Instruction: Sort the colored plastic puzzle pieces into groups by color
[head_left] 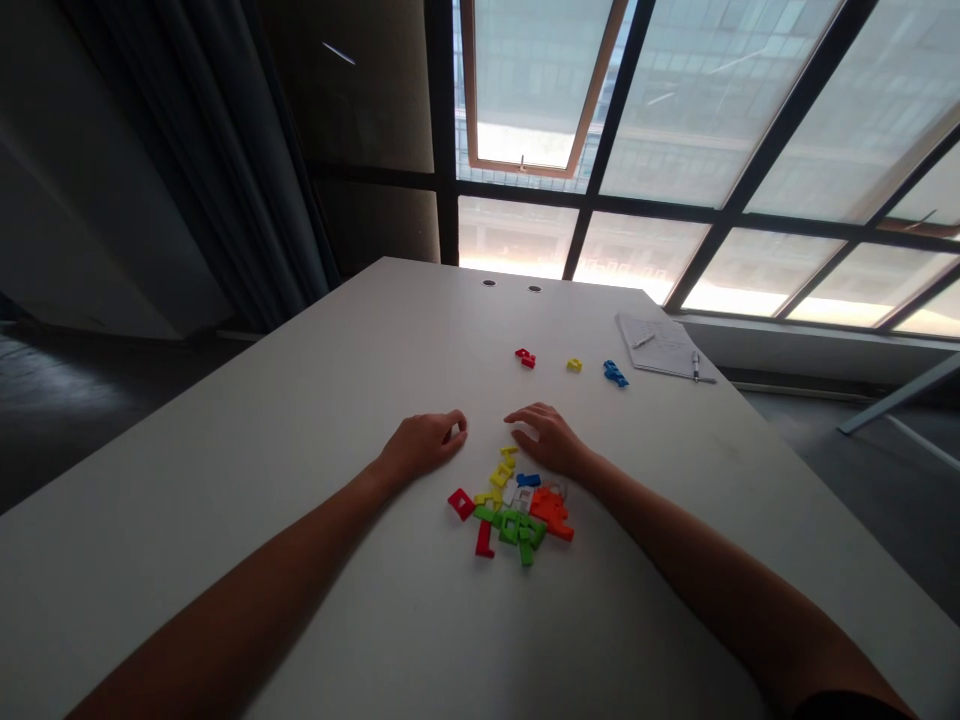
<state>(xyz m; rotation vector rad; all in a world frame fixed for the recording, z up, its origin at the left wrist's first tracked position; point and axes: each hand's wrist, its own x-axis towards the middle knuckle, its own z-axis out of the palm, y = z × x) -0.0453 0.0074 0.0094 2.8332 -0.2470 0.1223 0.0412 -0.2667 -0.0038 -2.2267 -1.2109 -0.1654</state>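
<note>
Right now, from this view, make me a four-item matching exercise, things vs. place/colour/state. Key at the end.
Things:
1. Left hand
2. Pile of pieces
3. Paper
4. Far yellow piece

Clues:
A. Between red pieces and blue pieces
B. Mixed colours
C. Thumb and fingers curled
D. Has a pen on it

Pairs: 1-C, 2-B, 3-D, 4-A

The view cuts off both arms (262, 590) and the near edge of the worktop (375, 630). By its far right corner, the paper (670, 348) carries marks too small to read. Heaped coloured pieces (510, 526) partly hide one another.
</note>
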